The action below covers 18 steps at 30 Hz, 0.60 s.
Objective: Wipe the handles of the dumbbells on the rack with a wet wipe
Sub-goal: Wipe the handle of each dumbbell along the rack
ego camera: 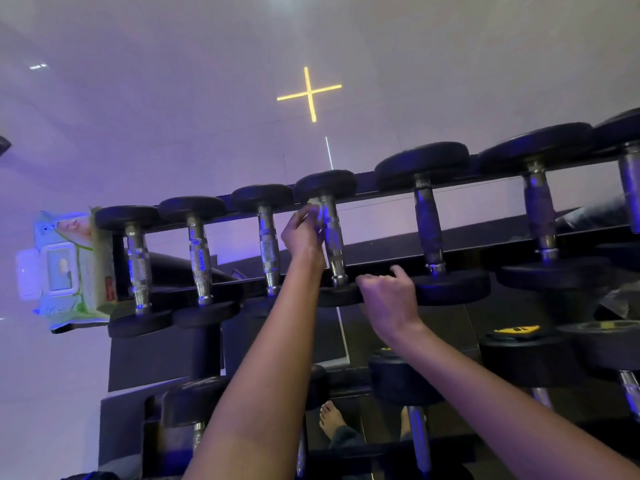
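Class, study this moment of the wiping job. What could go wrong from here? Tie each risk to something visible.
1. The wet wipe sits bunched in the left hand at the handle's far end, so the near part may be missed.
2. The wipes pack perches on the rack's end, lid open; it could fall or dry out.

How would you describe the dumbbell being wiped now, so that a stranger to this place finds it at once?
On the top shelf of the black rack, dumbbells lie in a row, with a green pack of wipes at the left end. The fourth dumbbell from that pack is the only one with a white wet wipe against its chrome handle.
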Each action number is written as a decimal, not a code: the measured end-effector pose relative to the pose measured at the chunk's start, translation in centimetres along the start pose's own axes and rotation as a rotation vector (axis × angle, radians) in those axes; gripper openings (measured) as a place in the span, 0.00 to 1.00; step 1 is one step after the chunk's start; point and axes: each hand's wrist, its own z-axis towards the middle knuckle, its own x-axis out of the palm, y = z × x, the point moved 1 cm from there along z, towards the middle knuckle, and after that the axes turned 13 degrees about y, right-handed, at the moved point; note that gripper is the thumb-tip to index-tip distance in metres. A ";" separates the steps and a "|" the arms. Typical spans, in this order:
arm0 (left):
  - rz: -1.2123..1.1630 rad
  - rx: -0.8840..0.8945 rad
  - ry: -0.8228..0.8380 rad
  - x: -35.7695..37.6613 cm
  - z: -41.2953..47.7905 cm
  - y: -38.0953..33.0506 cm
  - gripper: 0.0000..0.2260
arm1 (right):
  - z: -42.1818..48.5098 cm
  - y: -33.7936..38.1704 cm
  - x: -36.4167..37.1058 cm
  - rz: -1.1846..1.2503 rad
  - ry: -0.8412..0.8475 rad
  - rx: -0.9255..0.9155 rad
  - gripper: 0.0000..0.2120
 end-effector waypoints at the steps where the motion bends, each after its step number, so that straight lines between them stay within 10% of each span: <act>1: 0.099 0.065 0.004 0.0 0.0 -0.1 0.10 | -0.7 0.0 -0.3 0.062 -0.043 -0.015 0.15; 8: 1.036 0.364 0.302 -3.4 -4.7 0.5 0.05 | -3.5 -0.2 0.7 0.816 0.089 0.108 0.32; 18: 1.433 0.613 0.381 -0.1 -1.9 -0.8 0.07 | -1.2 -0.8 1.3 1.112 0.160 0.341 0.32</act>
